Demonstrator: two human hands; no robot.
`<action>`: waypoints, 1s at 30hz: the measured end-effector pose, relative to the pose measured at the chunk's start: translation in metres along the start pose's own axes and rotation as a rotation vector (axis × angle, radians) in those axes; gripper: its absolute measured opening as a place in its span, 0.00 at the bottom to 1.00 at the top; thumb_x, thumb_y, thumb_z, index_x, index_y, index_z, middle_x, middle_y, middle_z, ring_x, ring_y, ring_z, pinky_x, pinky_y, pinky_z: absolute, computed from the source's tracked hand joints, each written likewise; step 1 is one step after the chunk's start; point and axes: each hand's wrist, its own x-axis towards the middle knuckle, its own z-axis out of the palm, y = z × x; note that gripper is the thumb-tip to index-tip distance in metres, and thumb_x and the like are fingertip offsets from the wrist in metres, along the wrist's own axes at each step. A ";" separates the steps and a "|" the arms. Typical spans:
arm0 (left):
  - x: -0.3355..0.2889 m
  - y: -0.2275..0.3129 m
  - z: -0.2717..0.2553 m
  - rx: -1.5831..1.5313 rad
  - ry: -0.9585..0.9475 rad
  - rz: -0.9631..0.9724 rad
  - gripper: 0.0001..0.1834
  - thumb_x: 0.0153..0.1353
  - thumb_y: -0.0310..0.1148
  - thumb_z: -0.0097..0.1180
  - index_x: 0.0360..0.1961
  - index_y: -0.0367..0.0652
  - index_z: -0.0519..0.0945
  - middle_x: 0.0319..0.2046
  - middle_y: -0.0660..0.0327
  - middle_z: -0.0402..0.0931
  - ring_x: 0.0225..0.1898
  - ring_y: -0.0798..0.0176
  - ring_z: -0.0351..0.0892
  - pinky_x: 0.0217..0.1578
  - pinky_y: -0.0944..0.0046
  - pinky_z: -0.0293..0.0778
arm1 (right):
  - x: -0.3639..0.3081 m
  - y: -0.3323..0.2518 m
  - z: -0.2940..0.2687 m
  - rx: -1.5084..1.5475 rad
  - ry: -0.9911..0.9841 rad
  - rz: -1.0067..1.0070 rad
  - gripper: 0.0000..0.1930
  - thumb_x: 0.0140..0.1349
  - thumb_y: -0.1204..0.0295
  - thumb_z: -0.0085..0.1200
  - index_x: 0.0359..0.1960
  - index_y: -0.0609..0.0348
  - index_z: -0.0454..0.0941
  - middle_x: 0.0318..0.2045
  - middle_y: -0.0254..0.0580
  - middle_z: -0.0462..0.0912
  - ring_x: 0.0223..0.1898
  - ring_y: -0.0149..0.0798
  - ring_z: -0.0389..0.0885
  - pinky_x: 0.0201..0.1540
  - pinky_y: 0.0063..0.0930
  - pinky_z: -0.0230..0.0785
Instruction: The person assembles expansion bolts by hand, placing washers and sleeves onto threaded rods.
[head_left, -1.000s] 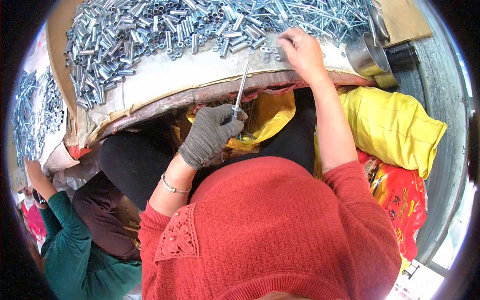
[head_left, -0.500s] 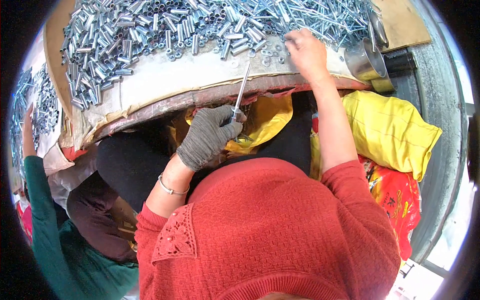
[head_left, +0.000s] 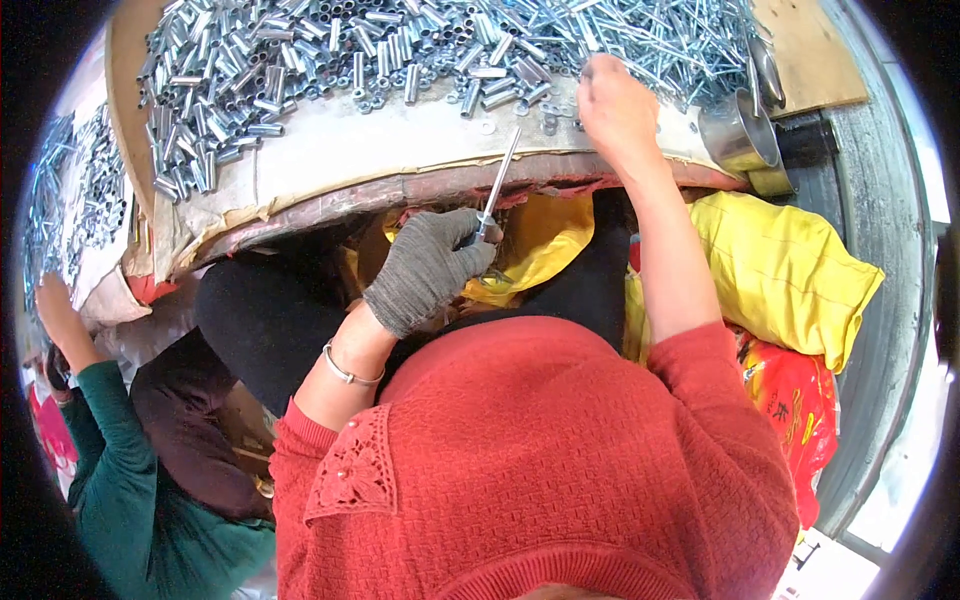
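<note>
My left hand (head_left: 430,268), in a grey knit glove, is closed around the lower end of a long thin bolt (head_left: 503,180). A wider metal sleeve shows on the bolt at my fingers, and its bare shank points up toward the table edge. My bare right hand (head_left: 618,108) hovers at the front of the metal parts, its fingers curled together and slightly blurred; what they hold, if anything, is hidden. Small washers (head_left: 550,122) lie just left of it. Beyond are a heap of short metal tubes (head_left: 300,60) and, to the right, a pile of long thin bolts (head_left: 680,45).
A padded, cloth-covered table edge (head_left: 330,195) runs in front of me. A metal cup (head_left: 738,138) stands at its right end. An open yellow bag (head_left: 548,245) sits below my left hand; another yellow sack (head_left: 785,260) lies right. A co-worker's green sleeve (head_left: 115,420) is at left.
The co-worker's hand has drawn back from the parts at left. My right hand has shifted slightly along the pile's edge, fingers drawn closer. My left hand still grips the bolt; the whole view has shifted slightly.
</note>
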 end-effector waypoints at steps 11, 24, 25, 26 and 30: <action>-0.001 0.005 0.002 0.019 -0.017 -0.004 0.13 0.55 0.36 0.54 0.35 0.37 0.81 0.24 0.48 0.78 0.25 0.55 0.78 0.30 0.59 0.71 | -0.053 -0.054 -0.018 1.356 -0.188 0.223 0.04 0.64 0.79 0.47 0.37 0.66 0.72 0.26 0.37 0.78 0.25 0.26 0.78 0.28 0.19 0.75; 0.000 0.007 0.009 0.079 -0.055 -0.006 0.13 0.56 0.33 0.55 0.38 0.35 0.80 0.21 0.54 0.77 0.23 0.65 0.75 0.29 0.64 0.71 | -0.070 -0.043 -0.015 0.968 0.094 -0.113 0.07 0.55 0.79 0.55 0.35 0.59 0.73 0.30 0.44 0.76 0.30 0.46 0.78 0.33 0.32 0.71; 0.000 0.008 0.009 0.064 -0.064 -0.001 0.13 0.56 0.33 0.55 0.38 0.35 0.80 0.21 0.55 0.77 0.23 0.66 0.75 0.28 0.64 0.71 | -0.072 -0.043 -0.016 1.064 0.039 -0.067 0.07 0.56 0.81 0.53 0.36 0.61 0.73 0.31 0.42 0.76 0.30 0.40 0.78 0.33 0.27 0.72; 0.000 0.008 0.010 0.049 -0.072 0.003 0.13 0.56 0.33 0.55 0.39 0.35 0.80 0.22 0.55 0.77 0.23 0.67 0.74 0.28 0.65 0.71 | -0.073 -0.041 -0.018 1.160 -0.018 -0.021 0.08 0.57 0.83 0.52 0.38 0.62 0.74 0.32 0.39 0.77 0.30 0.34 0.78 0.33 0.23 0.72; -0.001 0.001 0.009 0.080 0.025 0.072 0.14 0.56 0.34 0.55 0.39 0.37 0.81 0.21 0.65 0.73 0.23 0.74 0.68 0.26 0.70 0.67 | -0.062 -0.020 -0.025 0.758 0.272 -0.127 0.09 0.59 0.79 0.52 0.42 0.61 0.77 0.34 0.38 0.78 0.33 0.32 0.78 0.37 0.23 0.71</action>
